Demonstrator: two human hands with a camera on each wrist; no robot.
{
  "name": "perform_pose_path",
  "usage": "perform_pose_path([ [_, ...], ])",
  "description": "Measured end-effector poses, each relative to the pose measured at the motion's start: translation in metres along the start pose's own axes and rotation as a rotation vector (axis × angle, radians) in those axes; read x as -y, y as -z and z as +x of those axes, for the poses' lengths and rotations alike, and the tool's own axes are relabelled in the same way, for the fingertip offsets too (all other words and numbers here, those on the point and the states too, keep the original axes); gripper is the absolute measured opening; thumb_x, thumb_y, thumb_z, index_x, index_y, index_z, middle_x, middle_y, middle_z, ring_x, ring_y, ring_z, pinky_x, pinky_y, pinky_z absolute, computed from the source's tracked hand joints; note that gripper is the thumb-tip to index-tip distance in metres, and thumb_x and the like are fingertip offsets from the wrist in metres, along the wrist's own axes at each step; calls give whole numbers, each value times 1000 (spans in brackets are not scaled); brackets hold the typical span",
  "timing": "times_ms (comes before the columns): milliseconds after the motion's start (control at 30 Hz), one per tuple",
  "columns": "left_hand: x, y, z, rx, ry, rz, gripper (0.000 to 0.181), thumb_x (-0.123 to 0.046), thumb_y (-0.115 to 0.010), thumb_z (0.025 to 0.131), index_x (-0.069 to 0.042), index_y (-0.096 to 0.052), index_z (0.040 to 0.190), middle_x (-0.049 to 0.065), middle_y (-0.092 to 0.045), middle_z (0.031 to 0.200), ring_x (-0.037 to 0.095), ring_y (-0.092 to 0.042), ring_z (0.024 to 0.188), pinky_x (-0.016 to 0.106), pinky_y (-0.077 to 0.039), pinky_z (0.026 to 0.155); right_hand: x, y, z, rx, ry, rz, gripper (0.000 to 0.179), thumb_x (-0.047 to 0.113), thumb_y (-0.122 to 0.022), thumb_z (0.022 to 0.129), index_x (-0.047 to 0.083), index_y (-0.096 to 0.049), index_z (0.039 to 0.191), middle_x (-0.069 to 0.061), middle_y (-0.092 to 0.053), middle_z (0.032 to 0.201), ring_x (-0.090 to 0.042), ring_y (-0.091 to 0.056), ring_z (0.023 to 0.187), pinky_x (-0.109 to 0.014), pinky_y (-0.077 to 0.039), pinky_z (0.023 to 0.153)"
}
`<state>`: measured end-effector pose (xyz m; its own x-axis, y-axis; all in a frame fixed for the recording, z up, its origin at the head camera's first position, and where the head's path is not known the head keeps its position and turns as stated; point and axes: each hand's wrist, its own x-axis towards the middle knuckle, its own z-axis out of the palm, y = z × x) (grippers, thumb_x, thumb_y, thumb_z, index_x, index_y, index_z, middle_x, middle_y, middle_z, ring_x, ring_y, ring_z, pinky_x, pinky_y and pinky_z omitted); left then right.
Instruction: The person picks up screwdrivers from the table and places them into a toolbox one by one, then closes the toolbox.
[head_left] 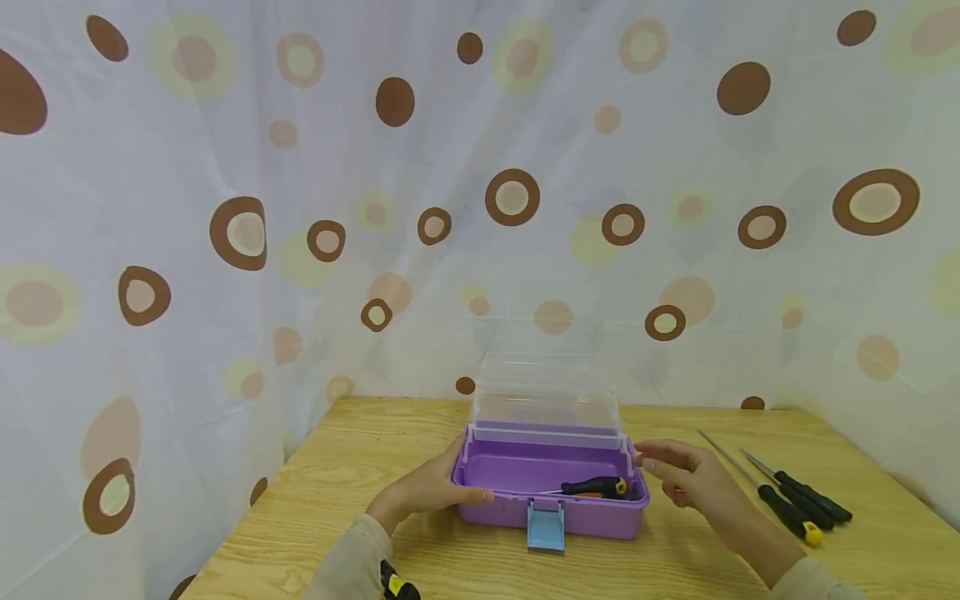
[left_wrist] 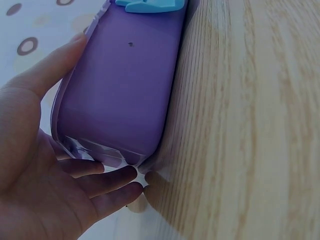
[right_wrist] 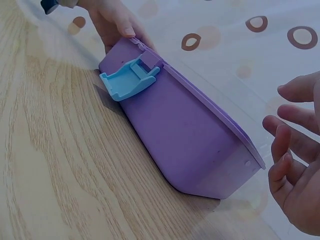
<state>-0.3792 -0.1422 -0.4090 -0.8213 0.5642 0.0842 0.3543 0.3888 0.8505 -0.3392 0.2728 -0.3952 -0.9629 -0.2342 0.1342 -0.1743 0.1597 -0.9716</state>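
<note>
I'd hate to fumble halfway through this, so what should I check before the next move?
1. Clear lid open: ok, raised at the back.
2. Blue latch undone: ok, hanging down at the front of the purple toolbox.
3. Left hand on the toolbox: ok, at its left end.
4. Firmness of that hold: cannot tell.
5. Right hand free: ok, holding nothing.
6. Packing complete: not ok; a screwdriver lies inside, but three black-handled tools lie on the table.
</note>
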Motion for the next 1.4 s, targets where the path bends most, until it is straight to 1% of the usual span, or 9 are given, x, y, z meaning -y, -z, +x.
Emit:
perform_pose_path([
  [100, 0, 0, 0, -1, -1, 2, 117, -42, -79, 89, -15, 4, 167, 17, -33, 163, 33, -44, 139, 58, -28, 117, 0, 1, -1, -5, -2, 22, 43, 24, -62, 107, 0, -59, 142, -6, -69, 123, -12, -42, 67, -32, -31, 58],
  [267, 0, 0, 1, -3, 6, 10, 118, -44, -79, 88, -15, 4, 167, 17, -33, 163, 34, -44, 139, 59, -28, 117, 1, 2, -2, -2, 7, 36, 34, 23, -61, 107, 8, -65, 137, -5, -69, 122, -12, -42, 67, -32, -30, 58],
  [467, 2, 1, 1, -11, 9, 25, 119, -45, -80, 88, -13, 4, 167, 18, -31, 164, 34, -43, 140, 59, -28, 116, 2, 3, -3, 34, 34, 30, 33, 22, -61, 107, 9, -65, 137, -5, -69, 121, -11, -43, 68, -29, -32, 58],
  [533, 3, 1, 1, -12, 9, 29, 119, -45, -80, 88, -12, 4, 167, 18, -30, 164, 34, -43, 140, 59, -28, 116, 3, 3, -3, 35, 35, 22, 33, 22, -61, 107, 10, -66, 137, -6, -69, 121, -11, -43, 68, -28, -34, 58],
  [733, 3, 1, 1, -16, 8, 36, 120, -45, -80, 88, -10, 4, 166, 19, -29, 164, 35, -42, 141, 59, -28, 117, 5, 2, -4, -3, 13, -20, 48, 22, -63, 105, -4, -55, 144, -11, -67, 123, -13, -46, 70, -26, -39, 58],
  [800, 2, 1, 1, -16, 7, 33, 119, -45, -80, 88, -10, 3, 167, 19, -29, 164, 36, -41, 141, 59, -28, 117, 5, 2, -5, -14, 5, -29, 50, 23, -64, 105, -5, -53, 145, -11, -67, 123, -13, -46, 70, -26, -40, 59],
  [1133, 3, 0, 1, -3, -5, 25, 119, -43, -79, 89, -12, 5, 167, 19, -30, 164, 34, -43, 140, 59, -28, 117, 2, 14, -10, -33, -23, -31, 44, 28, -65, 105, 5, -60, 142, -4, -69, 120, -15, -49, 74, -26, -41, 60],
  [1367, 2, 0, 1, -9, -3, 27, 118, -43, -79, 89, -11, 5, 166, 19, -30, 164, 34, -43, 140, 59, -28, 117, -1, 22, -15, -54, -14, -50, 29, 27, -63, 105, 18, -69, 133, 4, -71, 116, -18, -53, 81, -27, -45, 62],
  [1400, 2, -1, 1, -9, -3, 26, 118, -43, -79, 89, -11, 5, 166, 19, -30, 164, 34, -43, 140, 58, -28, 117, -2, 24, -15, -47, -7, -51, 28, 27, -62, 106, 19, -69, 133, 5, -71, 116, -18, -53, 81, -27, -45, 62],
])
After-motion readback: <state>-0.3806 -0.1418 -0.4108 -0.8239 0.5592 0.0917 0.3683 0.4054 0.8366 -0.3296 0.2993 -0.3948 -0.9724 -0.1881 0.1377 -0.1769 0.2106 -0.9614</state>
